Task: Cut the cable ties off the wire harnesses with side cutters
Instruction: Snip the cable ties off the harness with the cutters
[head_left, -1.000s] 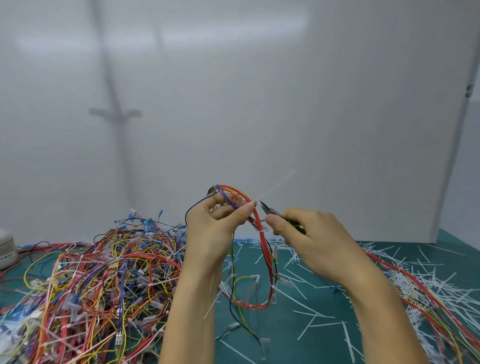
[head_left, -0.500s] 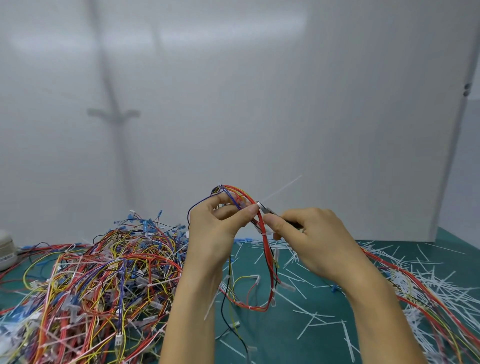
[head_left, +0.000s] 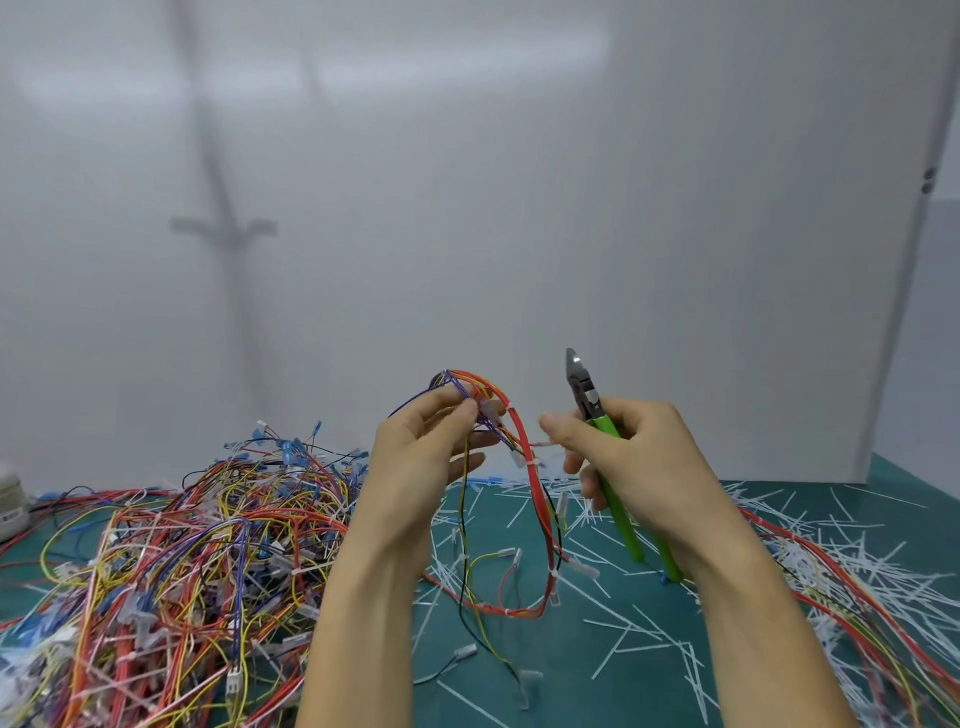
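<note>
At the far left a pale box (head_left: 9, 501) sits at the edge of the green bench (head_left: 566, 701), and beside it sprawls a big tangled heap of harnesses (head_left: 182, 561), red, yellow, blue and purple wires with white connectors all through it. Just right of the heap the left hand (head_left: 431, 457) is raised off the bench, its thumb and fingertips pinching the top of one wire harness (head_left: 540, 525); that harness hangs down in a long red loop between the two hands, its lower end resting on the bench, with a white cable tie (head_left: 530, 461) wrapped round the red wires just below the grip. The right hand (head_left: 639, 462) is near it but apart, its fingers curled round the green handles of the side cutters (head_left: 597, 415); the steel nose points straight up and the blades look closed. Cut-off ties (head_left: 649, 644) litter the bench under and right of the hands, and more loose wires (head_left: 857, 587) trail along the right edge.
</note>
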